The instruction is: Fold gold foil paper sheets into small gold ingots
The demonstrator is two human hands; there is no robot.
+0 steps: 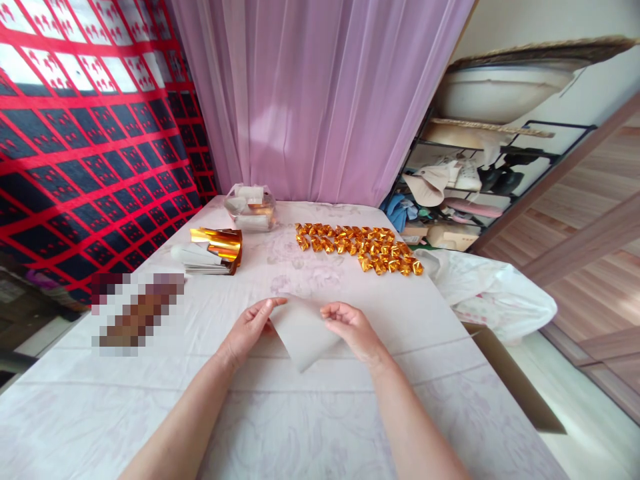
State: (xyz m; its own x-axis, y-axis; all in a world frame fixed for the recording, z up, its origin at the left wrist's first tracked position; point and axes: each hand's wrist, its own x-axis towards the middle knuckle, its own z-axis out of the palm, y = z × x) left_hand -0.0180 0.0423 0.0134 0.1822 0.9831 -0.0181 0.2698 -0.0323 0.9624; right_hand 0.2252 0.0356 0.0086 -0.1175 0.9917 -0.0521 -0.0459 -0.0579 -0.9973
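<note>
Between my two hands is a sheet of paper (306,337), pale grey-white on the side facing me, with one corner pointing down toward me. My left hand (253,327) pinches its left corner between thumb and fingers. On the opposite side, my right hand (353,328) grips the right corner the same way. Beyond the hands, several folded shiny gold paper pieces (370,247) lie in rows on the cloth. To the left sits a stack of gold and white paper sheets (215,252), fanned and curled.
A clear plastic package (250,207) with paper bundles stands at the table's back left. A white plastic bag (495,290) hangs by the right edge, above a cardboard box (515,380). Purple curtain (310,100) closes the back; a shoe rack (465,173) stands right. A blurred patch covers the left side.
</note>
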